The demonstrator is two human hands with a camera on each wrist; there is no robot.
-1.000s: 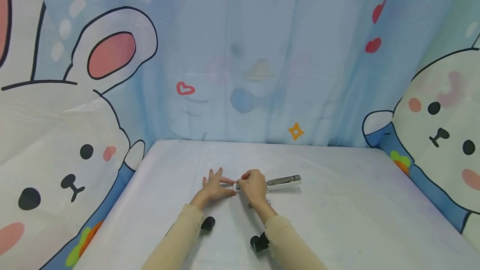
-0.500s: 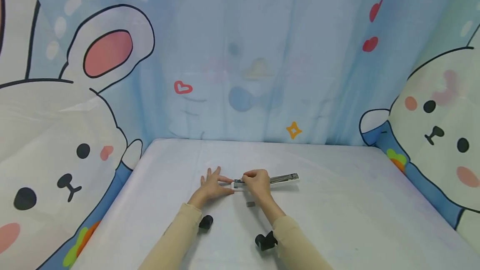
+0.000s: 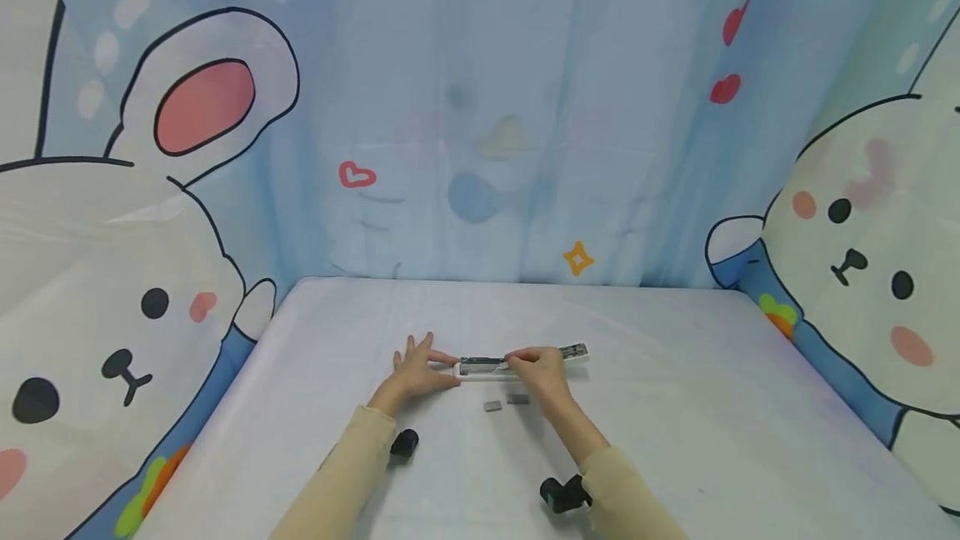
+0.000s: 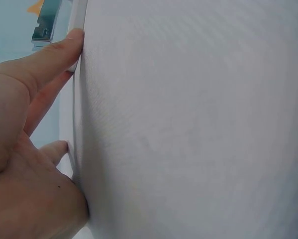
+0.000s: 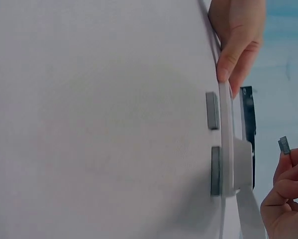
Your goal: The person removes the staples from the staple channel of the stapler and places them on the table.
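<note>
A long, white, opened stapler (image 3: 480, 375) with a dark metal rail (image 3: 482, 361) lies across the middle of the table. Its left end is pinched between the thumb and index finger of my left hand (image 3: 415, 372), whose other fingers are spread. Over its right part, my right hand (image 3: 542, 372) pinches a small grey staple strip (image 5: 284, 145), visible in the right wrist view. That hand hides some of the stapler; the metal right end (image 3: 576, 352) shows beyond it. Two more grey strips, a shorter one (image 3: 492, 406) and a longer one (image 3: 517, 399), lie in front of the stapler.
White cloth covers the table (image 3: 712, 407). Behind it hangs a blue printed curtain (image 3: 450, 107). Black wrist-worn devices (image 3: 562, 493) stick out from both sleeves near the table surface.
My right hand has moved right along the stapler, away from my left hand, uncovering the rail and the grey strips in front. The left hand keeps its place. The whole view has shifted slightly.
</note>
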